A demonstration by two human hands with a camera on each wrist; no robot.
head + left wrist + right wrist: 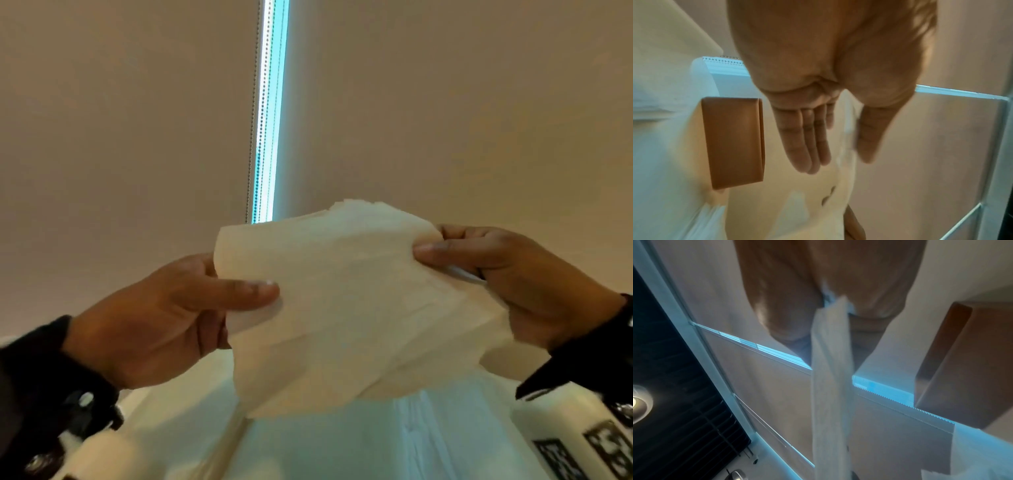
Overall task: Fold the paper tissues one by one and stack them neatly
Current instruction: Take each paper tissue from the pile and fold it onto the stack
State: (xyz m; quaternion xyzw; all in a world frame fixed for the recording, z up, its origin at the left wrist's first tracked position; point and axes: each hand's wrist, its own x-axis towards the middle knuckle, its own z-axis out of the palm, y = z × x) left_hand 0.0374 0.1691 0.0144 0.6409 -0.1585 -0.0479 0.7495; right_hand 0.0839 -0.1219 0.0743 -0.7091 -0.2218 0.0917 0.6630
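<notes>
Risk: tissue (342, 308), thin and limp, held in mid-air between both hands with its lower edge hanging free; likely to tear if pulled taut, or to fold crooked if the corners slip. Left hand (164, 318): thumb pressed on the front of the left edge, fingers straight behind, pinching the sheet. Right hand (507, 274): fingers curled, thumb clamping the bunched upper right corner.

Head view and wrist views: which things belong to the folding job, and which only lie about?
Job: tissue, pinched by left hand and right hand.

Lying about: brown box, window blinds, bead chain.
</notes>
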